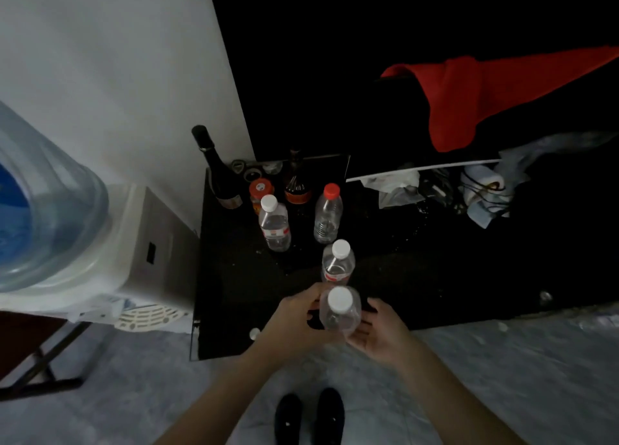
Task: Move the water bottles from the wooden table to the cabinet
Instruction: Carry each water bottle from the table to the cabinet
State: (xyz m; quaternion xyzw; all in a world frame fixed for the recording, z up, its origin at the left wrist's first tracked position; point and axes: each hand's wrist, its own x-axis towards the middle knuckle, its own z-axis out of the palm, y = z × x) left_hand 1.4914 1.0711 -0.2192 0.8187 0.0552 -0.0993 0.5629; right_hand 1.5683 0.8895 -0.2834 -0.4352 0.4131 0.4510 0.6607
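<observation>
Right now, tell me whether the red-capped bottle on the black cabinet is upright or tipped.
Upright. The red-capped bottle stands on its base on the black cabinet top, cap uppermost, apart from both hands.

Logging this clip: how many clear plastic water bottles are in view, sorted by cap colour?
White cap: 3, namely one in the hands, one just behind it, one further back on the left
Red cap: 1
Total: 4

Bottles standing on the surface (234,277)

Three bottles (274,223) are sitting behind the held bottle (340,310); the dispenser (140,243) is standing left of them.
</observation>
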